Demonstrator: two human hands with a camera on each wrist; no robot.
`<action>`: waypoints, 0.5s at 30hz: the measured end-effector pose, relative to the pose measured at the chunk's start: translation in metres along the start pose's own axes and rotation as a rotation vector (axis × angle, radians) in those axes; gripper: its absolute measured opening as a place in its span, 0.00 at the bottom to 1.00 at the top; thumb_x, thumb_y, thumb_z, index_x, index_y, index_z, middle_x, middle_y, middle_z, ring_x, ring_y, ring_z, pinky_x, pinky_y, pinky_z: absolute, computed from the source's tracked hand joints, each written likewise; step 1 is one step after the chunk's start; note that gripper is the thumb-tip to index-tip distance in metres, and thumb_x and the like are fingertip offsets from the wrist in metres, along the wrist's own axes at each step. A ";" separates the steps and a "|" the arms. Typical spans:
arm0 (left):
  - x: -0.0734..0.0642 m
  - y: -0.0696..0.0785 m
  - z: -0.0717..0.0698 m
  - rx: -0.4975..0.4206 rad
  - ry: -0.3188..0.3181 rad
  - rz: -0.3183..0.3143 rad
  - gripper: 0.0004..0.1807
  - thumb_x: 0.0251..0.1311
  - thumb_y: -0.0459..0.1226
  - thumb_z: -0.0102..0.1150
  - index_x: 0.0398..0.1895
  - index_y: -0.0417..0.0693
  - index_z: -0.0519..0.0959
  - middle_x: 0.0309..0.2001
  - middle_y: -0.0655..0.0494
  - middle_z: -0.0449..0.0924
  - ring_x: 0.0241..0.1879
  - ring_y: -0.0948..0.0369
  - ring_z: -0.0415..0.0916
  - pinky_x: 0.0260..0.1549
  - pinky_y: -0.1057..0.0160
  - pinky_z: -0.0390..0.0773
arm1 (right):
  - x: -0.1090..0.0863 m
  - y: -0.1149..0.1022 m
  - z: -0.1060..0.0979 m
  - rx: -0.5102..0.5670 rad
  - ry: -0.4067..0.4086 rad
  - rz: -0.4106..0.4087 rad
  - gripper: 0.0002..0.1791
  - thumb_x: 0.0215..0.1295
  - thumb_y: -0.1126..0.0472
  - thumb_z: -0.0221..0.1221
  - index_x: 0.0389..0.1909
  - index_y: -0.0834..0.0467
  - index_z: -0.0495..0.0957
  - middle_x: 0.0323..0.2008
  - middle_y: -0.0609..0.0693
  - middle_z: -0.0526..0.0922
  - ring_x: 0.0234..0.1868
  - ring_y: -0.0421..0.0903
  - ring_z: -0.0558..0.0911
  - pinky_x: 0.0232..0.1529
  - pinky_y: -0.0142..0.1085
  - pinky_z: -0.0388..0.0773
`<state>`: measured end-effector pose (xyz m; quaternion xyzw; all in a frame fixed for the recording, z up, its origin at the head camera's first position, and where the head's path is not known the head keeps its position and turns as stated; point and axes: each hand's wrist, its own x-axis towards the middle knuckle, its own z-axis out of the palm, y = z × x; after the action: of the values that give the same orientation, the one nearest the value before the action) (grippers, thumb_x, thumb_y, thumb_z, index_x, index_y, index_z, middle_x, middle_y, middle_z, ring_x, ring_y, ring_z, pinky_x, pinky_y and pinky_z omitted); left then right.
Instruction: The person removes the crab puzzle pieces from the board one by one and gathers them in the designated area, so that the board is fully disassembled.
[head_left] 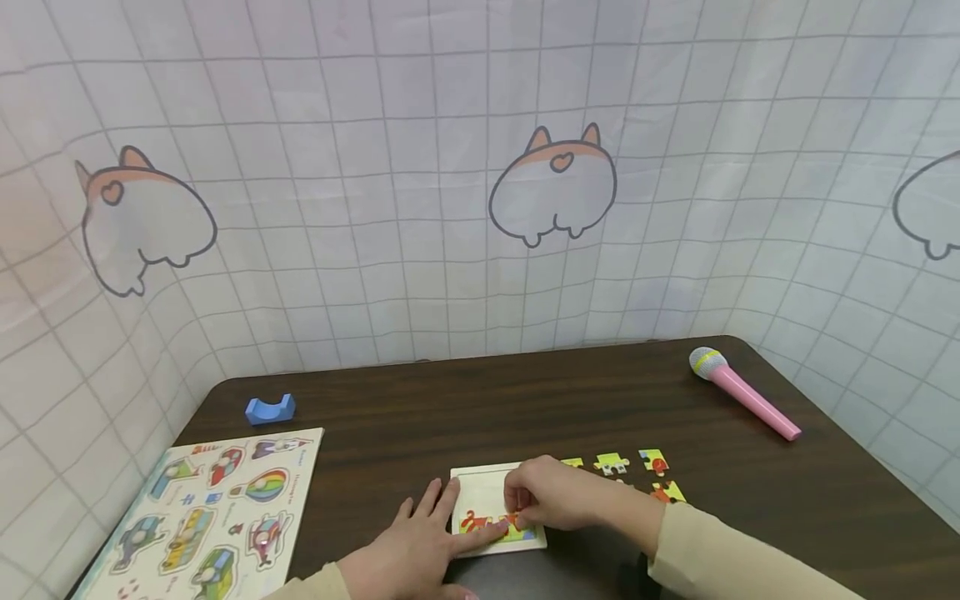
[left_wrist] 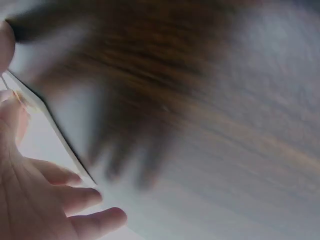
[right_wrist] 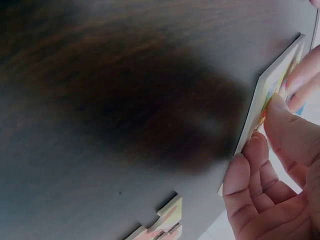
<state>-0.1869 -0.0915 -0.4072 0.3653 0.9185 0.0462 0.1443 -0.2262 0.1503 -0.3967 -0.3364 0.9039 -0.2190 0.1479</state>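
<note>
A shallow puzzle tray lies flat on the dark table, with a few red, yellow and green jigsaw pieces along its near edge. My left hand rests spread at the tray's left side, and its index finger reaches across onto the pieces. Over the tray's right part, my right hand has curled fingers and pinches a puzzle piece at the near right corner. In the right wrist view the thumb is on that piece; the fingers partly hide it.
Loose jigsaw pieces lie right of the tray, some behind the right forearm. A picture board with vehicle shapes lies at left, near a blue curved block. A pink toy microphone lies at back right. A grid-patterned curtain surrounds the table.
</note>
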 end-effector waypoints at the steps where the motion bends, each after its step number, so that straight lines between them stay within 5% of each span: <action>1: -0.001 0.000 0.001 0.024 0.017 0.020 0.39 0.58 0.62 0.66 0.74 0.84 0.64 0.77 0.32 0.56 0.74 0.33 0.59 0.59 0.31 0.71 | 0.000 0.000 0.000 0.000 -0.001 0.001 0.08 0.62 0.66 0.70 0.29 0.52 0.80 0.25 0.36 0.75 0.27 0.31 0.70 0.32 0.27 0.73; 5: -0.006 0.002 0.002 0.096 0.068 0.081 0.37 0.58 0.60 0.67 0.72 0.83 0.67 0.73 0.29 0.63 0.70 0.33 0.66 0.55 0.37 0.77 | 0.002 -0.001 0.000 -0.003 -0.007 0.003 0.08 0.61 0.65 0.71 0.30 0.52 0.80 0.25 0.36 0.74 0.27 0.31 0.70 0.33 0.27 0.72; 15: -0.006 0.003 0.006 0.126 0.106 0.110 0.37 0.58 0.61 0.67 0.72 0.82 0.68 0.72 0.28 0.64 0.69 0.32 0.67 0.52 0.41 0.81 | 0.001 -0.005 -0.006 -0.033 -0.030 -0.005 0.06 0.62 0.65 0.70 0.30 0.53 0.82 0.26 0.37 0.75 0.28 0.32 0.70 0.34 0.27 0.72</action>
<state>-0.1792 -0.0938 -0.4112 0.4208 0.9044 0.0153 0.0694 -0.2268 0.1483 -0.3889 -0.3441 0.9043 -0.1994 0.1552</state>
